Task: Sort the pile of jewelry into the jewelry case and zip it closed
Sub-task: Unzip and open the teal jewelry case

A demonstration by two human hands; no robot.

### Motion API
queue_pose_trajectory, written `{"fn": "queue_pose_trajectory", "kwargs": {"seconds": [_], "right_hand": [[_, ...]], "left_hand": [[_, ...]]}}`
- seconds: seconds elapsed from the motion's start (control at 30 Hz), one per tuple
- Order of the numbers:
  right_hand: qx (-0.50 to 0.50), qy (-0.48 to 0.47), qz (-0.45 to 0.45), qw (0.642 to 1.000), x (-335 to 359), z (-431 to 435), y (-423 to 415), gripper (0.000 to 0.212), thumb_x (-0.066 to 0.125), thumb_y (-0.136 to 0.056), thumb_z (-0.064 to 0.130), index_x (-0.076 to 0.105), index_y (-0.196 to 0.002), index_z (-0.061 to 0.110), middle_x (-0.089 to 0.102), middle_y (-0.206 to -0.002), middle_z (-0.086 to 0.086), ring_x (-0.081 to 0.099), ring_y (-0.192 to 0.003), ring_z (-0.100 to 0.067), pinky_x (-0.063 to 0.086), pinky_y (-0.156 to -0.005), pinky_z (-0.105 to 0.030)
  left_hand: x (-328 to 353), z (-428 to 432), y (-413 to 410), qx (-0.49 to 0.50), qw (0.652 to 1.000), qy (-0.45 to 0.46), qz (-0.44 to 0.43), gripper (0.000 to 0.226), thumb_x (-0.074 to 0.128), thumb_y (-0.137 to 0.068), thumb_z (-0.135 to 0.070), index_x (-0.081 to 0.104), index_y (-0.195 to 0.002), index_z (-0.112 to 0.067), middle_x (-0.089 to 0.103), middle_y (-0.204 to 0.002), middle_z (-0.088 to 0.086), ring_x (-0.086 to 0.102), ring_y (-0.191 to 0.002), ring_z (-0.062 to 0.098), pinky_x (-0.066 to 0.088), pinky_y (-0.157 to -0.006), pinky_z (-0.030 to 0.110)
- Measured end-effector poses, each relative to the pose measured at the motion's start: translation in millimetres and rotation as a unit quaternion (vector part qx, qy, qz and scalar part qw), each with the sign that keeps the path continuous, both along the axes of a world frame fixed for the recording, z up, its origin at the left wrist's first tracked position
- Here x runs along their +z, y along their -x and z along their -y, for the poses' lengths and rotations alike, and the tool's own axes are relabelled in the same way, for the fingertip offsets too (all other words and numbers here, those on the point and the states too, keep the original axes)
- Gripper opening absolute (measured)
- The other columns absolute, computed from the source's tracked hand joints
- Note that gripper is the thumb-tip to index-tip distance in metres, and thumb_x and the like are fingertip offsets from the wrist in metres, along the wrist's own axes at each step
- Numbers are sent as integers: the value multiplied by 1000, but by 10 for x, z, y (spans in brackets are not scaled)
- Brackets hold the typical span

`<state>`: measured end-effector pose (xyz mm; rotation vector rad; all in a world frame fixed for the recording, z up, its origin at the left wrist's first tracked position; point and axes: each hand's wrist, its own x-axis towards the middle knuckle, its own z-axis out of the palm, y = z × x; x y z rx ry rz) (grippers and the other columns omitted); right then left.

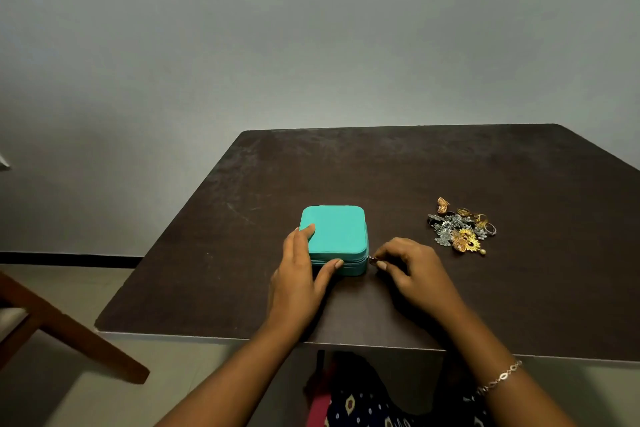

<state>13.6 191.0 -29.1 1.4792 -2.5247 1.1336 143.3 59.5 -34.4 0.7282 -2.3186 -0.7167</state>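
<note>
A square teal jewelry case (pixel 335 232) lies closed near the middle of the dark table. My left hand (pixel 302 274) grips its near left corner, fingers on the lid and thumb against the front side. At the case's near right corner my right hand (pixel 412 270) pinches the small metal zipper pull (pixel 371 259). A pile of jewelry (pixel 460 230), silver and gold pieces with rings, lies on the table to the right of the case, apart from both hands.
The dark brown table (pixel 398 177) stands against a grey wall; its near edge runs just below my forearms. A wooden chair leg (pixel 69 329) slants at the lower left on the pale floor.
</note>
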Motion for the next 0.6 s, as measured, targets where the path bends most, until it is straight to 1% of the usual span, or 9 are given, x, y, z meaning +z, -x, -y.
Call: {"fn": "queue_pose_trajectory", "kwargs": {"seconds": [0.07, 0.13, 0.2, 0.3, 0.4, 0.47, 0.53, 0.57, 0.6], "right_hand": [[33, 6, -2, 999, 19, -15, -9, 12, 63, -79, 3, 70, -84, 11, 62, -81, 3, 54, -79, -13, 40, -68, -22], [60, 14, -15, 998, 21, -14, -14, 10, 62, -77, 7, 70, -82, 11, 61, -78, 3, 54, -77, -14, 41, -66, -22], [84, 16, -35, 996, 0, 0, -26, 13, 60, -75, 15, 70, -82, 11, 63, -77, 0, 54, -75, -15, 40, -64, -24], [114, 2, -72, 991, -44, 36, -61, 17, 62, -75, 27, 70, -85, 16, 63, -79, 4, 51, -77, -8, 34, -64, -17], [115, -4, -65, 991, -41, 37, -83, 24, 62, -74, 44, 70, -84, 23, 63, -80, 9, 54, -77, -6, 39, -64, -18], [107, 47, 23, 993, 22, 15, -119, 23, 64, -72, 47, 69, -77, 24, 64, -74, 10, 57, -72, -2, 42, -62, -16], [75, 145, 175, 971, 69, 41, -124, 18, 68, -78, 32, 66, -66, 18, 64, -62, 7, 57, -60, 0, 42, -57, -16], [43, 186, 235, 953, 74, 77, -99, 23, 66, -83, 23, 63, -61, 15, 61, -57, 6, 54, -54, 0, 40, -55, -17], [3, 212, 270, 939, 73, 127, -54, 28, 63, -85, 19, 60, -58, 13, 57, -54, 6, 49, -50, -1, 38, -54, -20]], "left_hand": [[4, 0, -4, 0, 1000, 0, 2, 59, 59, -84, -39, 34, -134, -20, 35, -141, -3, 47, -120, 17, 43, -88, 32], [3, -1, -6, 2, 1000, 4, 6, 59, 59, -85, -40, 33, -135, -21, 34, -142, -3, 47, -120, 18, 43, -87, 32], [5, -5, -11, 7, 1000, 12, 10, 60, 58, -85, -40, 32, -136, -20, 34, -143, -4, 48, -119, 19, 43, -87, 32], [-6, 1, -6, 8, 1000, 18, 11, 60, 57, -86, -40, 32, -136, -20, 33, -143, -3, 49, -119, 20, 44, -86, 33], [-21, 6, -2, -5, 1000, 10, 8, 60, 57, -86, -39, 31, -137, -20, 32, -144, -1, 47, -121, 20, 43, -89, 32], [-30, 11, 5, -11, 1000, 1, 10, 62, 58, -86, -39, 30, -138, -20, 28, -146, 1, 43, -124, 20, 43, -93, 33], [-23, 9, -6, 9, 1000, -2, -1, 63, 57, -85, -44, 32, -137, -19, 26, -146, 6, 39, -126, 22, 41, -96, 37], [-26, 9, -8, 32, 999, 27, -24, 61, 54, -83, -48, 37, -133, -17, 31, -141, 10, 38, -124, 23, 41, -95, 40], [-34, 3, -7, 63, 993, 82, -49, 57, 50, -82, -52, 44, -125, -16, 39, -133, 11, 40, -119, 23, 42, -92, 40]]}}
